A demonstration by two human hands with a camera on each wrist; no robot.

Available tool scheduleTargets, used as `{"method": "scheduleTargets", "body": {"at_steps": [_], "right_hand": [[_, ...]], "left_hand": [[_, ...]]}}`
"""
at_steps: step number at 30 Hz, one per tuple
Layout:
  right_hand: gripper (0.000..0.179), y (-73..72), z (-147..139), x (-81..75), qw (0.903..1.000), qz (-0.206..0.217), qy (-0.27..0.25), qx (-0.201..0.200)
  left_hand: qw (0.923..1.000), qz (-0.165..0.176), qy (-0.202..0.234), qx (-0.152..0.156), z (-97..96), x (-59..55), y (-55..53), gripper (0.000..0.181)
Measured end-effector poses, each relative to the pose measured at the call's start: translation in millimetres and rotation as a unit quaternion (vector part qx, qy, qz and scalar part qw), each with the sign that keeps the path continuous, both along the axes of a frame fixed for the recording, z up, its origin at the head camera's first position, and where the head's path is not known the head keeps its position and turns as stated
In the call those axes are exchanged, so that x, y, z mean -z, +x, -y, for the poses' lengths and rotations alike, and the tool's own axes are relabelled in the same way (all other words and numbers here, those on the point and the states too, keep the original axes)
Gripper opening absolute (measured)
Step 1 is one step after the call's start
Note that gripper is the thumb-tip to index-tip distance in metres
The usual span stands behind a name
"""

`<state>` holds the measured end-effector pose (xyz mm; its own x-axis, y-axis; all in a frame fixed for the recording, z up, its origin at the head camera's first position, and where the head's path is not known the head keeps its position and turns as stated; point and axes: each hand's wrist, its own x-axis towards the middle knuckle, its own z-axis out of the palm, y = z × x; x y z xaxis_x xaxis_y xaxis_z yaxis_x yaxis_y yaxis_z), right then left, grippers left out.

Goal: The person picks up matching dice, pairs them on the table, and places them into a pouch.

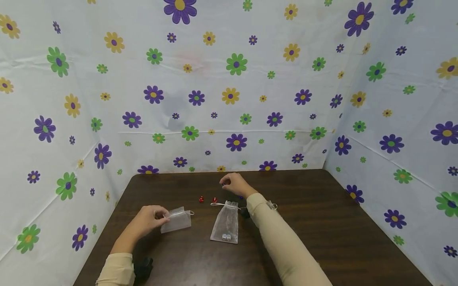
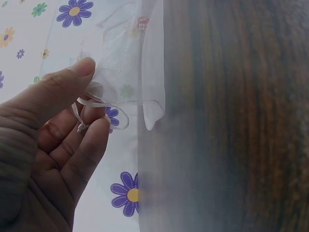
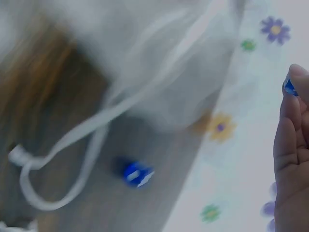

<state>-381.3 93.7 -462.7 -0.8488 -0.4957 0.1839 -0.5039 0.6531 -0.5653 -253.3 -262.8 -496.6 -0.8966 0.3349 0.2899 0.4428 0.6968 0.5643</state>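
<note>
My left hand [image 1: 152, 216] pinches a sheer white drawstring pouch [image 1: 177, 221] between thumb and fingers, over the left part of the table. Its cord loop [image 2: 120, 116] hangs by the fingertips in the left wrist view. Farther back, my right hand [image 1: 236, 184] holds a small shiny blue ball [image 3: 290, 87] between thumb and fingertips. A second sheer pouch [image 1: 225, 222] lies flat in the middle, with two small silver cubes [image 1: 226, 237] at its bottom end. Near my right wrist, another blue ball [image 3: 137, 174] rests on the table.
Two small shiny red pieces [image 1: 201, 199] lie behind the pouches on the dark wooden table [image 1: 307, 222]. White cord loops [image 1: 272, 205] show beside my right sleeve, partly hidden by it. Flower-printed sheets [image 1: 229, 79] hang behind the table and at both sides.
</note>
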Motion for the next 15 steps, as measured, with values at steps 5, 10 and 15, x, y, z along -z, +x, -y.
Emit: {"method": "scheduleTargets", "body": {"at_steps": [5,10,15], "right_hand": [[0.017,8.9,26.7,-18.7,0.9997,-0.007,-0.001,-0.024],[0.016,18.6,55.8,-38.5,0.9977,-0.021,0.007,-0.064],[0.017,31.8,80.6,-53.5,0.9938,-0.021,0.026,-0.106]], "left_hand": [[0.9997,-0.024,-0.002,0.005,0.4,1.7,-0.7,0.009],[0.9998,-0.018,0.0,-0.007,1.1,2.7,1.5,0.01],[0.9993,-0.036,0.009,0.01,-0.1,1.8,1.6,0.01]]}}
